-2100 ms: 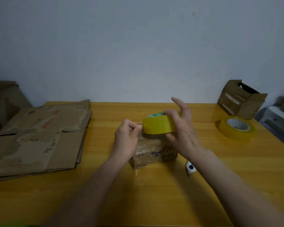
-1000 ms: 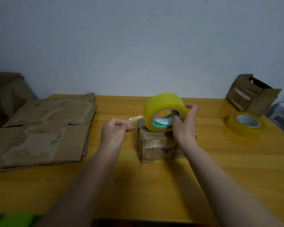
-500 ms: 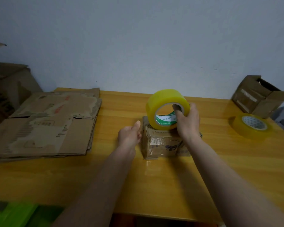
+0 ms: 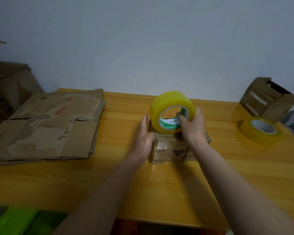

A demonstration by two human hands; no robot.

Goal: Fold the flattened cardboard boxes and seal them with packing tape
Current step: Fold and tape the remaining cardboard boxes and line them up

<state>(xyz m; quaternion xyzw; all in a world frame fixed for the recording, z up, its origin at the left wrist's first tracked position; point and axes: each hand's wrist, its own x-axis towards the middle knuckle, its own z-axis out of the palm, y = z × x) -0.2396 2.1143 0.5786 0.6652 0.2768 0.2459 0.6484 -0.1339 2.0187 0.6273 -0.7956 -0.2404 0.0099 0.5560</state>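
A small folded cardboard box (image 4: 170,150) stands on the yellow wooden table (image 4: 159,192) at the centre. A yellow tape roll (image 4: 170,106) stands on edge on the box's top. My right hand (image 4: 192,128) grips the roll, with a finger through its core. My left hand (image 4: 143,133) presses flat against the box's left side, fingers straight. A stack of flattened cardboard boxes (image 4: 46,128) lies on the table at the left.
A second yellow tape roll (image 4: 260,131) lies flat at the right. Behind it stands an open cardboard box (image 4: 268,99), tipped on its side. More cardboard (image 4: 5,89) leans beyond the table's left end. Something green (image 4: 15,221) shows below the front edge.
My left hand pulled a strip of tape out to the left, then came back and laid flat against the box's left side. My right hand turned the roll upright on the box.
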